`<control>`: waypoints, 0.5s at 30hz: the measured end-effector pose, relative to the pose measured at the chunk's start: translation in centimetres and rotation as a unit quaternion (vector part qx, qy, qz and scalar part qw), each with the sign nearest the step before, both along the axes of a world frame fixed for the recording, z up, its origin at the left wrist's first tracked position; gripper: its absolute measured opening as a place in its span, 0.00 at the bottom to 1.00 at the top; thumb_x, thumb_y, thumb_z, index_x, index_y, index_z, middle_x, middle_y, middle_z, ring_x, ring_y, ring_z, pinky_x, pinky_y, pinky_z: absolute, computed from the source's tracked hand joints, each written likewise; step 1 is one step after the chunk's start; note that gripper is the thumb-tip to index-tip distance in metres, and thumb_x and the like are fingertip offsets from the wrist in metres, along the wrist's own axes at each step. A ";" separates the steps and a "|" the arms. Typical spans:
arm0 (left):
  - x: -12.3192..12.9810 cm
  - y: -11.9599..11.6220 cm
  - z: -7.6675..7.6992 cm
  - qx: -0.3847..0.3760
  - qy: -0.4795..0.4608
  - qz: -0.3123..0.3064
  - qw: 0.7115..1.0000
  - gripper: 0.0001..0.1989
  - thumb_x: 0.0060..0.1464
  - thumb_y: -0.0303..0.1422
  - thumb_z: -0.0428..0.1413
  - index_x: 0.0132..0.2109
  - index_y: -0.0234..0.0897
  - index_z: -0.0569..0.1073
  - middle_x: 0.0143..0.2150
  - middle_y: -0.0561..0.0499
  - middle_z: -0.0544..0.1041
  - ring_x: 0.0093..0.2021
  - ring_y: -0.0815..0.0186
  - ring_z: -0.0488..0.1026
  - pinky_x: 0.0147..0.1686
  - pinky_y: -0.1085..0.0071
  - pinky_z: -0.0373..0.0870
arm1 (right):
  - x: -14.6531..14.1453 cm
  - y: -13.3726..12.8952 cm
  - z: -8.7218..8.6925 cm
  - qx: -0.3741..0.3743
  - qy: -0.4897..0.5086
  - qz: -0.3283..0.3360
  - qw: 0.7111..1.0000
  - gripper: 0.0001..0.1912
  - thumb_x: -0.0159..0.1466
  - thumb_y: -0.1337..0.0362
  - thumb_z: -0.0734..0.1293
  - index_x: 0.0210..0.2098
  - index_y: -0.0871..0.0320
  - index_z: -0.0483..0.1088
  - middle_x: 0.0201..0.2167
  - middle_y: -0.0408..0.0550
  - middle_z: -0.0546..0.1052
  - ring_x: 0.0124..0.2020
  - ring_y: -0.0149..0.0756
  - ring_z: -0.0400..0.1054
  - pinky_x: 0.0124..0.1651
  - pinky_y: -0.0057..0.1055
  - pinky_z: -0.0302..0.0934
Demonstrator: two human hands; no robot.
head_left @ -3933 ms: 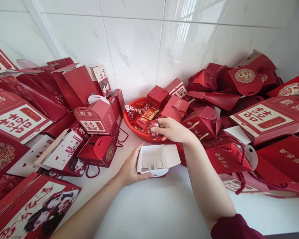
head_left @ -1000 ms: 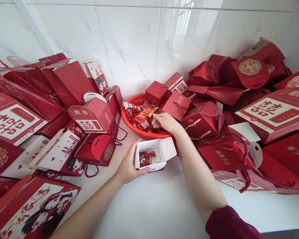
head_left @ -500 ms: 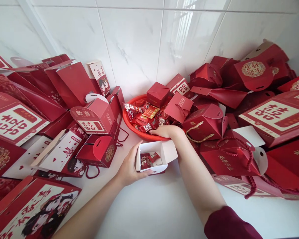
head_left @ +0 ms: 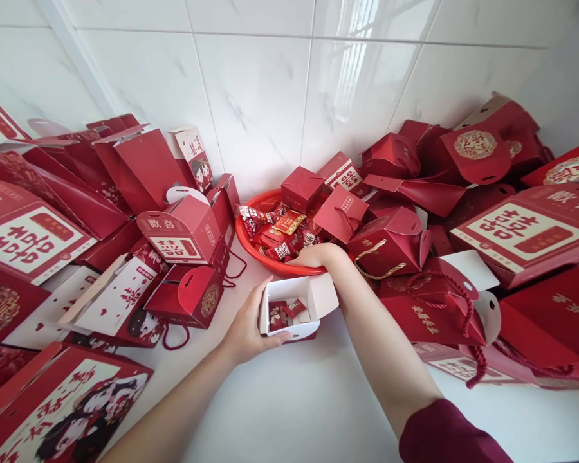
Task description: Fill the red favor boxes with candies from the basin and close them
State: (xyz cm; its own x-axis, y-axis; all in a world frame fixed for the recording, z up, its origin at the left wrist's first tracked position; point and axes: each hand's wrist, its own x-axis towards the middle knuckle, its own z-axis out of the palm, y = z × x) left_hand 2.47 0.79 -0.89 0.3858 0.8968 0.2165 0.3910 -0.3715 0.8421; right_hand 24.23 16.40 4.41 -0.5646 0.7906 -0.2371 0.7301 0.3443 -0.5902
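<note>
My left hand (head_left: 251,325) grips the left side of an open gift box (head_left: 325,299), white inside and red outside, with its flap tipped to the right. A few red wrapped candies (head_left: 287,313) lie at the bottom of this box. Just behind it sits a red plastic basket (head_left: 251,247) heaped with wrapped candies (head_left: 288,222). My right hand (head_left: 313,257) reaches over the basket's front rim, its fingers down among the candies. Those fingertips are hidden, so whether they hold a candy does not show.
Folded red gift boxes crowd the left, including a box with a white label (head_left: 178,231) and a large cartoon-couple box (head_left: 67,411). More stand on the right, such as a rope-handled box (head_left: 390,241). A white tiled wall (head_left: 255,96) rises behind the white tabletop (head_left: 280,399).
The view has shifted slightly. My right hand has sunk a little deeper among the candies in the basket, while my left hand keeps its hold on the open box.
</note>
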 end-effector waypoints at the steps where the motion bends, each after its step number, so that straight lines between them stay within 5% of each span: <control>1: 0.0 0.0 0.0 -0.001 0.000 0.000 1.000 0.52 0.44 0.45 0.67 0.69 0.40 0.50 0.67 0.39 0.61 0.66 0.46 0.62 0.63 0.51 0.63 | -0.1 -0.1 0.2 -0.011 -0.020 -0.002 1.000 0.27 0.47 0.34 0.72 0.17 0.53 0.76 0.17 0.47 0.77 0.23 0.41 0.74 0.34 0.35 0.68; 5: 0.0 0.0 0.1 -0.011 -0.004 -0.005 1.000 0.52 0.44 0.46 0.67 0.70 0.41 0.49 0.67 0.39 0.61 0.65 0.46 0.62 0.63 0.51 0.64 | -0.5 -0.7 1.4 -0.034 -0.060 -0.010 0.998 0.31 0.49 0.31 0.69 0.24 0.54 0.79 0.28 0.50 0.82 0.33 0.46 0.77 0.42 0.37 0.68; 10: -0.1 0.0 0.0 -0.015 -0.001 -0.005 1.000 0.52 0.45 0.46 0.67 0.69 0.41 0.49 0.68 0.39 0.60 0.66 0.45 0.61 0.63 0.49 0.62 | -0.2 -2.0 3.4 -0.121 0.038 0.031 0.991 0.35 0.57 0.30 0.62 0.39 0.53 0.80 0.45 0.47 0.82 0.45 0.45 0.76 0.50 0.37 0.67; 15: 0.0 0.1 -0.2 -0.008 -0.007 -0.009 1.000 0.51 0.45 0.46 0.67 0.69 0.40 0.50 0.68 0.38 0.61 0.66 0.45 0.61 0.64 0.48 0.61 | -0.3 -1.7 4.2 -0.089 -0.025 0.061 0.994 0.32 0.49 0.33 0.70 0.33 0.56 0.78 0.42 0.50 0.81 0.42 0.49 0.75 0.44 0.37 0.64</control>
State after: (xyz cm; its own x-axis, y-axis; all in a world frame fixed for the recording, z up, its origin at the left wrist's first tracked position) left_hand 2.43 0.84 -1.05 0.3989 0.8930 0.2083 0.3718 -0.3651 0.8535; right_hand 23.91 14.66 8.60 -0.6384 0.6596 -0.3968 0.7187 0.3261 -0.6141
